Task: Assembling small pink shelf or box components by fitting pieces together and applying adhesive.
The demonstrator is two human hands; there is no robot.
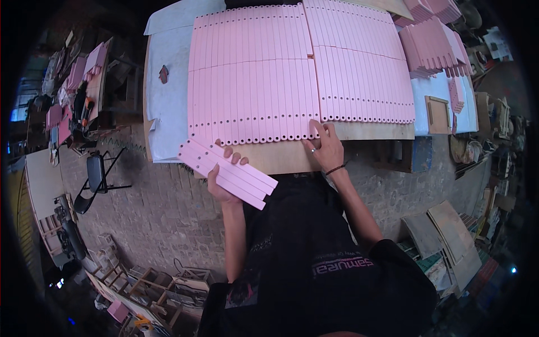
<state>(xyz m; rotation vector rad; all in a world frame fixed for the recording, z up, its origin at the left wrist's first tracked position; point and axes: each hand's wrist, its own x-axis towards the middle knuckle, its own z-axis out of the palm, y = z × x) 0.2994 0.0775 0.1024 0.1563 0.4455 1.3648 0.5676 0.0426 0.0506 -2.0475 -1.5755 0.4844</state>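
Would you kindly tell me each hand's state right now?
Left hand: closed around a bundle of pink strips.
Right hand: at the near edge of the laid-out strips; grip cannot be told.

The lettering that shows stands on the black shirt (337, 300) of the person wearing the camera. At about 5 o'clock from the middle of the view, a single large word (343, 266) runs across the cloth in pink, its line climbing slightly toward 2 o'clock. Just above it sits a row of smaller, dim pale letters (359, 257), only partly legible. Near 6 o'clock is another small pale print (261, 243), slanted and too faint to make out, with a dark purple-toned printed panel (242, 294) below it, its details blurred.
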